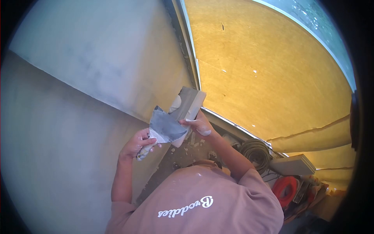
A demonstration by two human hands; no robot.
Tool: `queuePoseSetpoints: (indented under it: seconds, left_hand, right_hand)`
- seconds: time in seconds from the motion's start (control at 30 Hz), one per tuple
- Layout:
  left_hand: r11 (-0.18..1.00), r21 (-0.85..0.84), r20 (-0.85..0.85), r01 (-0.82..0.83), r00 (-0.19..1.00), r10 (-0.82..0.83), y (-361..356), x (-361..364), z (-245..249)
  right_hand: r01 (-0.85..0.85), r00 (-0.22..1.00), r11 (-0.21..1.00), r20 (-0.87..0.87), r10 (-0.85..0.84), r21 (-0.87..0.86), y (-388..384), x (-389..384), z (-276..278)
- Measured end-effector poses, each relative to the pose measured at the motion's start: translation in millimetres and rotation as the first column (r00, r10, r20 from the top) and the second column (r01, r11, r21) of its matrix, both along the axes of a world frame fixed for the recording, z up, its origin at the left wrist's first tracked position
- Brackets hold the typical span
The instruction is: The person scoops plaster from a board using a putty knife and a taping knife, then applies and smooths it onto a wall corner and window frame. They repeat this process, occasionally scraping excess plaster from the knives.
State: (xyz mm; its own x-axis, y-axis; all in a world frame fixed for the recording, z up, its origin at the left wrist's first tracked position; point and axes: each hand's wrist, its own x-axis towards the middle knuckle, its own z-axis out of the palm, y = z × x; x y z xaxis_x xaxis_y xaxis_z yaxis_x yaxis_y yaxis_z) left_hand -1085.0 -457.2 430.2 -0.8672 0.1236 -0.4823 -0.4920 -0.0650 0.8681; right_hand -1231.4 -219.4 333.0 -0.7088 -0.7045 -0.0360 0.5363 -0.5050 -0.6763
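My left hand (136,145) is closed around the putty-smeared handle of a scraper (167,126). The scraper's broad grey blade points up and to the right. My right hand (200,124) grips a wide, flat smoothing tool (189,103) by its pale edge, with white smears on the thumb and wrist. A lump of pale putty (175,103) sits at the left side of the wide tool. In this view the scraper blade overlaps the lower part of the wide tool; whether they touch is hard to tell.
Smooth grey wall surfaces (89,50) meet at an edge on the left. A yellow translucent panel (265,66) in a frame spans the upper right. At the lower right are a coiled hose (255,154), a flat block (294,165) and a red roll (285,191). Debris speckles the floor (171,162).
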Motion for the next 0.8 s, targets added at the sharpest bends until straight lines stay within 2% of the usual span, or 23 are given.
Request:
queuePoseSetpoints:
  seconds: [0.1,0.17,0.2,0.23,0.27,0.3,0.33,0.37,0.47,0.53,0.57,0.63,0.73,0.8]
  left_hand:
    - [0.998,-0.053,-0.036,-0.019,0.999,0.017,-6,2,16]
    - [0.959,-0.278,-0.074,0.051,0.995,-0.074,-22,-7,20]
    - [0.956,-0.283,-0.071,0.081,0.992,-0.106,-24,-9,33]
    - [0.958,-0.279,-0.069,0.070,0.993,-0.092,-28,-18,42]
    - [0.944,-0.241,0.011,0.224,0.974,-0.228,-32,-27,48]
    - [0.911,-0.189,0.082,0.367,0.930,-0.357,-35,-35,50]
    - [0.915,-0.131,0.146,0.382,0.920,-0.363,-38,-42,41]
    - [0.924,-0.125,0.144,0.361,0.928,-0.343,-39,-45,36]
    - [0.871,-0.072,0.254,0.486,0.853,-0.455,-32,-54,36]
    - [0.859,-0.062,0.276,0.508,0.836,-0.475,-33,-57,27]
    - [0.840,-0.052,0.301,0.540,0.811,-0.503,-32,-61,22]
    - [0.841,-0.040,0.302,0.539,0.809,-0.504,-31,-62,20]
    - [0.832,-0.035,0.306,0.554,0.798,-0.518,-31,-62,21]
    - [0.825,-0.039,0.308,0.564,0.792,-0.527,-31,-62,21]
  right_hand:
    - [0.019,0.997,1.000,-0.074,-0.018,0.014,-3,-1,-12]
    - [0.018,0.994,0.999,-0.112,-0.015,0.032,1,-8,-16]
    - [-0.010,0.987,0.992,-0.159,0.030,0.128,5,-9,-5]
    - [-0.037,0.976,0.974,-0.200,0.083,0.224,8,-11,0]
    - [-0.055,0.975,0.972,-0.199,0.102,0.229,10,-13,0]
    - [0.007,0.949,0.968,-0.307,0.073,0.252,10,-14,-1]
    - [0.069,0.909,0.962,-0.413,0.049,0.266,8,-15,-2]
    - [0.047,0.908,0.961,-0.413,0.073,0.272,6,-13,-4]
    - [0.082,0.934,0.968,-0.356,0.008,0.236,-6,0,-6]
    - [0.240,0.889,0.951,-0.438,-0.135,0.194,-11,6,-9]
    - [0.231,0.891,0.953,-0.436,-0.127,0.196,-11,6,-10]
    - [0.367,0.802,0.893,-0.576,-0.162,0.260,-10,7,-8]
    - [0.401,0.766,0.852,-0.633,-0.111,0.336,-10,8,-12]
    - [0.402,0.758,0.858,-0.642,-0.115,0.321,-11,9,-8]
